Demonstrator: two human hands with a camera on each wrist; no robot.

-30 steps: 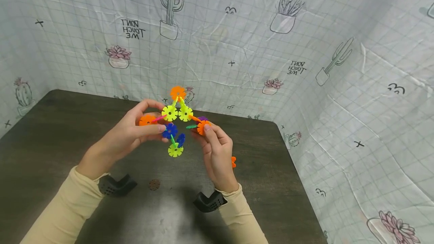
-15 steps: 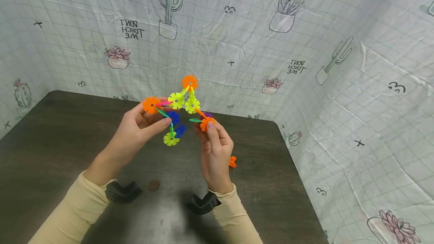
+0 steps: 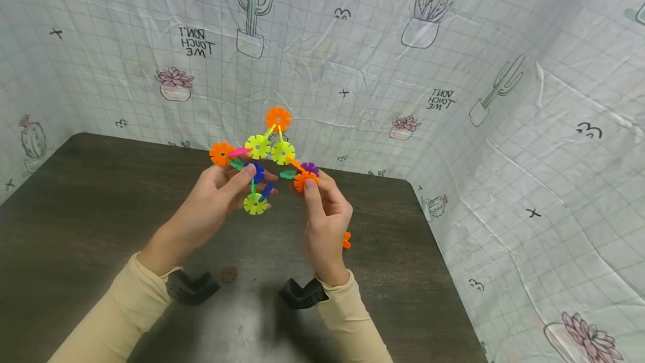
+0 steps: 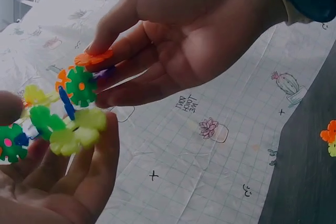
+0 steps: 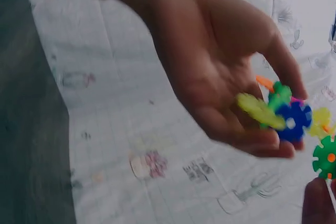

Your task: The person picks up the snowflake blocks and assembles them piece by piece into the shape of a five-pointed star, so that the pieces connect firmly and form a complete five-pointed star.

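Note:
Flower-shaped plastic linking discs form an open chain held up between both hands in the head view. An orange disc (image 3: 278, 119) tops it, with lime-yellow discs (image 3: 283, 153) below. My left hand (image 3: 201, 206) pinches a blue disc (image 3: 259, 172) under its thumb; an orange disc (image 3: 221, 154) sticks up above that hand, and another lime disc (image 3: 255, 204) hangs below. On the right, my right hand (image 3: 326, 223) pinches an orange disc (image 3: 302, 183) joined to a purple disc (image 3: 309, 169). A green disc (image 3: 288, 175) there points toward the left hand, with a gap between.
A brown disc (image 3: 229, 274) lies on the dark wooden table (image 3: 101, 200). Beyond the right hand lies an orange piece (image 3: 346, 240), partly hidden; the left wrist view shows lime-yellow beside it. A cactus-print cloth (image 3: 312, 71) hangs behind and at the sides.
The left hand has moved up and right, lifting its side of the chain; its orange disc now stands above the fingers. My right hand has turned slightly, showing more of the purple disc.

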